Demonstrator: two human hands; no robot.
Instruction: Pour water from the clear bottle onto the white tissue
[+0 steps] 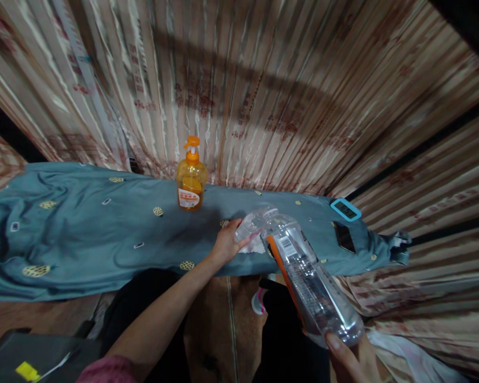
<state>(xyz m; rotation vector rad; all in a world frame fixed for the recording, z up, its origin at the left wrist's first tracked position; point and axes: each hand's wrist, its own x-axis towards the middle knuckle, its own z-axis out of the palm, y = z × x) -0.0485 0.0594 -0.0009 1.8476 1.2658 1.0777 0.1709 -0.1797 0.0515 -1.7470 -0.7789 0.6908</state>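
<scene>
My right hand (349, 360) grips a large clear plastic bottle (315, 282) near its base. The bottle has an orange-edged label with a barcode. It slopes down away from me, its neck end at the rim of a clear plastic cup (250, 223). That cup is tilted, and the fingers of my left hand (225, 242) are closed around its near left side. Any liquid passing between the two is too faint to tell. Under the cup shows a white, paper-like piece (254, 246). Left of it, an orange pump bottle (190, 183) stands upright, partly filled with amber liquid.
A teal patterned cloth (104, 234) covers the long narrow table. At its right end lie a blue-framed digital clock (346, 209) and a dark phone (344, 237). Patterned curtains (239, 96) hang close behind. A dark surface with a yellow tag (27, 372) is at lower left.
</scene>
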